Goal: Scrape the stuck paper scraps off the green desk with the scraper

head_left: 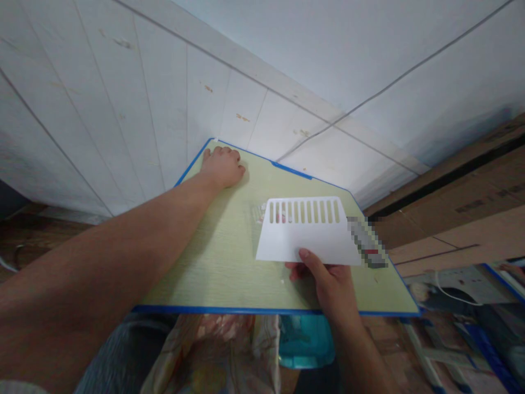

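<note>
Nearest, below the table, are a patterned bag (229,361) and a teal tub (307,358), side by side. Above the tub, the right hand (338,290) is closed on a white slotted card (297,241), thumb on top near the middle of its near edge, some fingers showing beneath. The card is over the right half of the table (217,262), slots toward the far side; whether any edge touches the tabletop is hard to tell. To hold it well, it seems best to keep the pinch on the solid near part, firm but light, since the bars between the slots look thin and could bend.

Partly behind the card is a clear packet (258,213) with reddish marks, also glimpsed through the slots. Right of the card lies a pixelated object (367,243).

Farther off, near the table's far left corner, the left hand (223,164) rests with fingers loosely bent; I cannot tell whether anything is under it. Resting flat there, it would probably help steady the table.

Beyond are a white wall (123,109) and a grey cable (361,106). The cardboard (467,213) at right bears dark print, too blurred to read. The card shows no lettering; no brand is legible.
</note>
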A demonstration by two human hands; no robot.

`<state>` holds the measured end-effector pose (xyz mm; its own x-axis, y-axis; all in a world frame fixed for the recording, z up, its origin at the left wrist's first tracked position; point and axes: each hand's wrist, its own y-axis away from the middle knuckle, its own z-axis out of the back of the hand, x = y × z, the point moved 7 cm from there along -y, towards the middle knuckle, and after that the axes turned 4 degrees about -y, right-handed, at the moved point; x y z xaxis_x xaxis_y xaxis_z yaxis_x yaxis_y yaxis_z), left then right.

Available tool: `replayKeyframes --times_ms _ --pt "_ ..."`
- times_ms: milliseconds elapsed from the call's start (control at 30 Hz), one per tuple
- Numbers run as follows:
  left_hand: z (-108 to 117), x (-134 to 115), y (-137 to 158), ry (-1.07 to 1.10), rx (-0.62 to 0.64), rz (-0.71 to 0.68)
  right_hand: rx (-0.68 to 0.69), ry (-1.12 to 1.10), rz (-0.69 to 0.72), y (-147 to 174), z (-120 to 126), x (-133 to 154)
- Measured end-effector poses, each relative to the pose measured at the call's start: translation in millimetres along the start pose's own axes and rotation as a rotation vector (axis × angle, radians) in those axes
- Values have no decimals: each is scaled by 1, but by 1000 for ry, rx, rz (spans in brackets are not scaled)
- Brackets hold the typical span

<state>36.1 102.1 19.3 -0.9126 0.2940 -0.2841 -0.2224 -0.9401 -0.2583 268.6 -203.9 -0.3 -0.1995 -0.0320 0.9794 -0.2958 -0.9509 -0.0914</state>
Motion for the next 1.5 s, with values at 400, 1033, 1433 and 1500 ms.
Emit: replayKeyframes --times_ms 400,1033,1433,1500 --pt "5 -3 7 -31 32 7 58 -47 -48 32 -13 -4" --pt "5 -1 3 -47 24 11 -478 -85 110 -11 97 -12" --pt "-4 9 -7 -95 -12 1 -274 -33 65 -98 67 -25" --pt "-3 8 -6 -100 -9 -3 -250 -50 50 -101 64 -25"
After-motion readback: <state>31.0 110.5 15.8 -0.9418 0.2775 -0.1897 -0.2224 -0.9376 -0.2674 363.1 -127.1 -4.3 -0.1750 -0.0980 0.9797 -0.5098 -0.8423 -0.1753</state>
